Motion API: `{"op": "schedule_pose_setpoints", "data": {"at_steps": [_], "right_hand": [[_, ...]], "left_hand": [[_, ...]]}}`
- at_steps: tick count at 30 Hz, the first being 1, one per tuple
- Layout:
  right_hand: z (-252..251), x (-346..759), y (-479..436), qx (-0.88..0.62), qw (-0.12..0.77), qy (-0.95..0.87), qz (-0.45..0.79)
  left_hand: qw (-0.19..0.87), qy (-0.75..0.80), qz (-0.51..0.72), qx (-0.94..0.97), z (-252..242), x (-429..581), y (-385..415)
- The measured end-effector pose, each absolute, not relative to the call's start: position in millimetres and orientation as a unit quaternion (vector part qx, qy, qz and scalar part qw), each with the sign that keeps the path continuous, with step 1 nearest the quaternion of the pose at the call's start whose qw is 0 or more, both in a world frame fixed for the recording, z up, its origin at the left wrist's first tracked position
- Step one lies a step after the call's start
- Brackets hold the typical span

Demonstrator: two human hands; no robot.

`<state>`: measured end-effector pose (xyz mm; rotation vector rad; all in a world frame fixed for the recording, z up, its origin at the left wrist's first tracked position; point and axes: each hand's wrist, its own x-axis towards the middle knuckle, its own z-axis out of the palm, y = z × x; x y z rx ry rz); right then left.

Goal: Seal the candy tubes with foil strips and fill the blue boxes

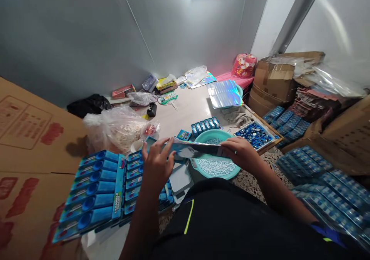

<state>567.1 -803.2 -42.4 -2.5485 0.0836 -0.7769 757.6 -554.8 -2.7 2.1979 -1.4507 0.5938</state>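
Note:
My left hand [157, 163] and my right hand [239, 154] grip opposite ends of a strip of shiny holographic foil [196, 149], held level over a teal plastic basin [228, 174]. The basin holds a heap of small white-blue mints, and the foil hides its far part. Beneath my left wrist lie rows of blue boxed candy packs [95, 190]. A small white plastic tray [179, 179] sits just under my left hand. Several small blue tins [204, 126] stand in a row beyond the basin.
A wooden tray of blue lids [270, 146] lies right of the basin, and a holographic sheet [224, 93] lies beyond it. A plastic bag [118, 131] stands to the left. Cardboard cartons [273, 83] and wrapped blue packs [332, 194] crowd the right side, against grey walls.

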Motion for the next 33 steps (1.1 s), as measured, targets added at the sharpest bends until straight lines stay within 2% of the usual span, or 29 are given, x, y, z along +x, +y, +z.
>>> {"op": "schedule_pose_setpoints", "data": {"at_steps": [4,9,15,20,25,29,33], "right_hand": [[-37.7,571.9,-788.7,-0.918,0.291,0.021,-0.27],[-24.2,573.6,-775.8,-0.893,0.351,0.001,-0.282],[-14.5,563.8,-772.9,-0.878,0.38,0.023,-0.289],[-15.8,558.8,-773.9,-0.877,0.376,0.048,-0.296],[-16.8,557.1,-775.7,-0.874,0.383,0.051,-0.297],[-15.3,557.5,-777.4,-0.89,0.349,0.054,-0.288],[-13.2,561.1,-777.1,-0.928,0.207,0.08,-0.299]], "left_hand": [[0.267,-0.611,0.186,0.722,-1.0,730.2,-584.7],[0.279,-0.661,0.146,0.681,-2.7,718.3,-616.4],[0.298,-0.72,0.188,0.598,-11.5,727.0,-623.9],[0.315,-0.724,0.213,0.576,-21.5,723.4,-620.4],[0.303,-0.652,0.199,0.666,-17.0,722.4,-619.1],[0.271,-0.646,0.171,0.693,-8.6,726.5,-618.8],[0.251,-0.661,0.146,0.692,-7.2,727.9,-619.9]]}}
